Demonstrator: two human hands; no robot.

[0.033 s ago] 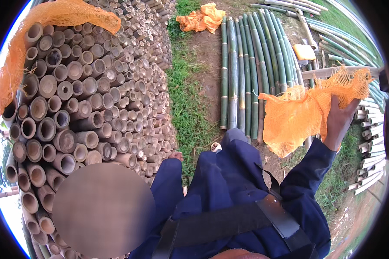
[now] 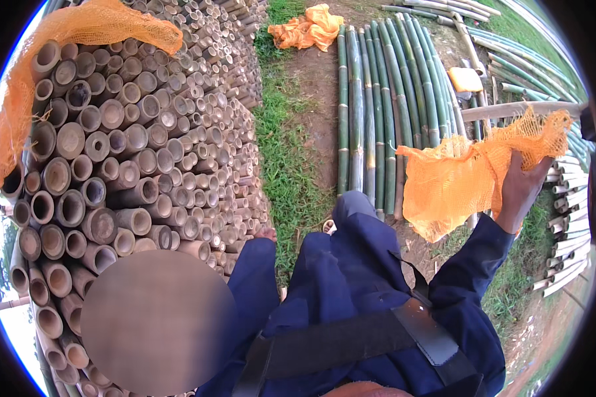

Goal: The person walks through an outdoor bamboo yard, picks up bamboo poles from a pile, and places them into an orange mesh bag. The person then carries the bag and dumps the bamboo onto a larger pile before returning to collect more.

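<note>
My right hand [image 2: 524, 188] is closed around one end of an orange mesh net [image 2: 444, 182], gripping it at the right. The rest of the net spreads leftward in front of the lower ends of green bamboo poles [image 2: 381, 119]. At the end of the left sleeve, what looks like my left hand [image 2: 266, 233] shows as a small patch beside a large stack of cut bamboo pieces [image 2: 132, 139]. Its fingers are mostly hidden, and I cannot tell whether it touches the stack.
Another orange net [image 2: 106, 20] drapes over the stack's upper left. A crumpled orange cloth or net [image 2: 309, 28] lies on the ground ahead, near a yellow container [image 2: 466, 80]. Pale bamboo pieces [image 2: 568, 231] are piled at the right. A grass strip [image 2: 285, 145] runs beside the stack.
The view has shifted slightly, so the near part of the bamboo stack sits a little lower. My right hand keeps its grip on the net.
</note>
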